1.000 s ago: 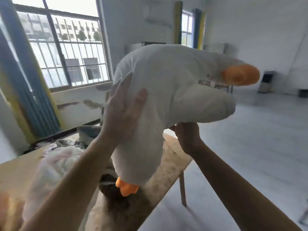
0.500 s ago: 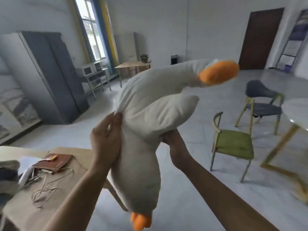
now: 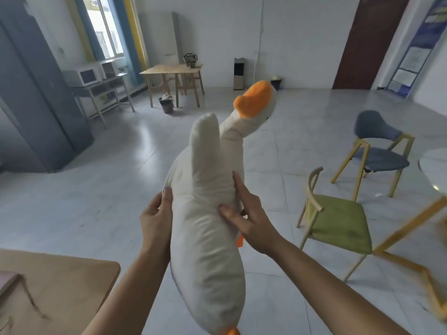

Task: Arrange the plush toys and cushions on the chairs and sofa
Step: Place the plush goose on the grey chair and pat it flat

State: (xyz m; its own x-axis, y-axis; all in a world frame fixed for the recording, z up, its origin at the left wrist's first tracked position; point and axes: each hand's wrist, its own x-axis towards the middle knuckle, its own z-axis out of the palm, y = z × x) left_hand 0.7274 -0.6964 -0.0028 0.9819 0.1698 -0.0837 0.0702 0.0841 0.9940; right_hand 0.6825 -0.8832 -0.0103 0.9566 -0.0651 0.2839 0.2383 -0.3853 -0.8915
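Both hands hold the white plush goose point(image 3: 208, 228) in the air at centre: the left hand point(image 3: 156, 220) presses its flank at nine o'clock, the right hand point(image 3: 248, 215) clasps it at three o'clock, fingers spread. The green chair point(image 3: 338, 221) stands at three o'clock, the blue chair point(image 3: 379, 153) beyond at two.

Likely office break room: microwave point(image 3: 82, 77), grey locker point(image 3: 36, 97), chairs point(image 3: 338, 221), noticeboard point(image 3: 416, 44).
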